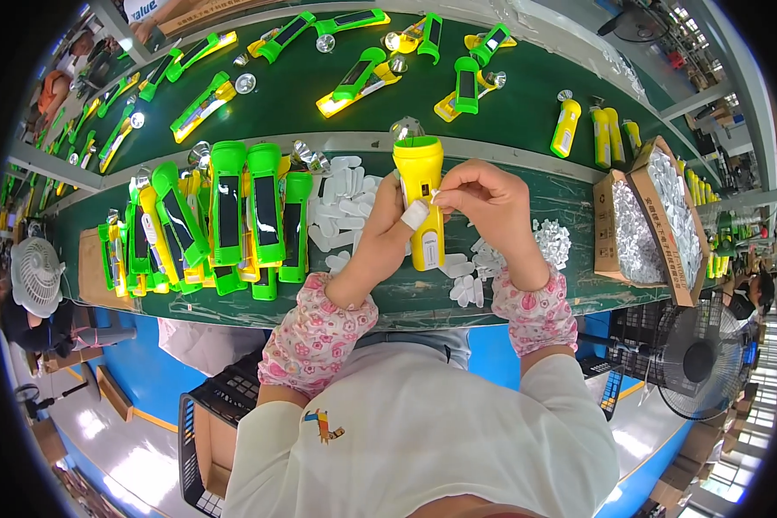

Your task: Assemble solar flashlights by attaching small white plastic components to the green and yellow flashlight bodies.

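Note:
My left hand point(377, 240) is wrapped round the body of a yellow flashlight point(420, 161) with a green inner rim, held upright over the bench. White tape covers the left thumb, which presses beside a dark slot on the flashlight's front. With thumb and forefinger my right hand point(497, 205) pinches a small white piece point(434, 197) against that slot. A shiny reflector point(407, 129) shows at the flashlight's top end. Loose white oval pieces point(341, 205) are spread to the left, and a heap of tiny white parts point(551, 244) lies near my right wrist.
Stacked green and yellow flashlights point(226, 203) crowd the bench at left. Open cardboard boxes point(672, 220) of small parts stand at right. Beyond a metal rail, a green belt point(293, 99) carries more half-assembled flashlights. A black fan point(698, 356) is at lower right.

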